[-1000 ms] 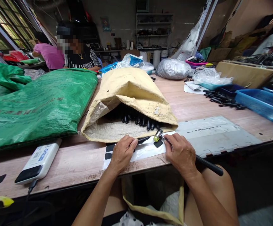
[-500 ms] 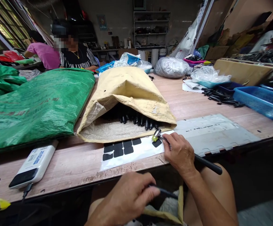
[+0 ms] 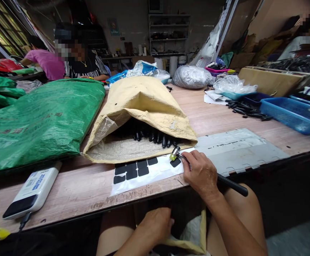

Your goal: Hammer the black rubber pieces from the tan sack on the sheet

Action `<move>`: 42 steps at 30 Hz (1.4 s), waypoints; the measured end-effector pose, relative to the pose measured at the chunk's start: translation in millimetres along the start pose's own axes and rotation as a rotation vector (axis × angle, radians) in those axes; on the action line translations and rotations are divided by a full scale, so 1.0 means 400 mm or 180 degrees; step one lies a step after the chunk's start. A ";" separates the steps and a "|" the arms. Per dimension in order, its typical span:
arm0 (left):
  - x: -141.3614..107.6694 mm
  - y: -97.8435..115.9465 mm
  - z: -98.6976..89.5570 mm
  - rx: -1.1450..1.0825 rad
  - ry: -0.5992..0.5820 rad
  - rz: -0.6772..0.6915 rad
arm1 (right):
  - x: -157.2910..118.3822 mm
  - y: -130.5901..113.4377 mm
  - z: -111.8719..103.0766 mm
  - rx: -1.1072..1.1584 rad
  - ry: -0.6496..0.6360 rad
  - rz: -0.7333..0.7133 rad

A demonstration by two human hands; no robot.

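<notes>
Left hand point(image 3: 157, 224) dropped to the near sack point(image 3: 203, 231), can't tell its grip; right hand point(image 3: 201, 174) holds the hammer point(image 3: 232, 184), best kept steady.

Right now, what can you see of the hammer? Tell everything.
The hammer has a shiny metallic head with a yellow-green tip, thin metallic neck and long black handle. It slants, gripped in the right hand, its head over the white sheet by a black patch; the handle's end pokes beyond the table. Whether its tip touches is unclear.
</notes>
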State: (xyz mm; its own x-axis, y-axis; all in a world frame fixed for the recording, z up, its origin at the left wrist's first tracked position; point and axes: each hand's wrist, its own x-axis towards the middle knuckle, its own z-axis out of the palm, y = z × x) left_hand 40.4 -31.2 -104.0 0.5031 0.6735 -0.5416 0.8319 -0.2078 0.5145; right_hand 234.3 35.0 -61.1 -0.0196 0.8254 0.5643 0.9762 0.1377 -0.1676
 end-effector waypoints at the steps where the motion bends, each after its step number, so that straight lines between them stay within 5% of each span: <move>1: -0.022 0.019 -0.028 -0.0006 -0.0016 0.0179 | 0.000 0.000 0.000 0.0004 -0.0006 0.0000; 4: -0.071 0.076 -0.139 -0.0395 -0.0076 0.0888 | 0.000 0.001 0.001 0.0005 -0.0012 -0.0001; 6: -0.064 0.099 -0.223 -0.0719 0.0314 0.1069 | 0.000 0.001 0.002 -0.0002 -0.0012 0.0006; 10: 0.052 0.093 -0.359 -0.0564 0.2258 0.0380 | 0.001 0.000 0.002 -0.0003 -0.0033 0.0032; 13: 0.154 0.074 -0.405 -0.0301 0.2788 -0.0244 | 0.003 -0.001 0.000 0.0027 -0.0048 0.0045; 19: 0.212 0.074 -0.406 -0.0119 0.2705 -0.0591 | 0.005 -0.004 -0.004 0.0024 -0.0101 0.0087; 25: 0.090 0.036 -0.409 -0.0001 0.2741 -0.0429 | 0.003 -0.004 -0.002 0.0021 -0.0071 0.0087; 30: -0.019 -0.017 -0.367 -0.0041 0.2260 -0.0016 | 0.001 -0.002 0.001 -0.0034 -0.0047 0.0089; 36: -0.012 -0.045 -0.296 -0.0187 0.2594 0.0281 | 0.002 -0.002 -0.001 -0.0065 -0.0040 0.0056; 42: -0.002 -0.060 -0.284 -0.0393 0.2628 0.0412 | 0.005 0.016 -0.003 0.0231 0.0078 -0.0118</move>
State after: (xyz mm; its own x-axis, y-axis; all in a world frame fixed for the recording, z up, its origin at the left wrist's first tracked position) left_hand -6.5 54.0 -40.4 0.2203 0.9619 0.1617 0.7239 -0.2724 0.6339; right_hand 240.9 36.8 -60.2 -0.0492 0.8054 0.5907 0.9567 0.2079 -0.2038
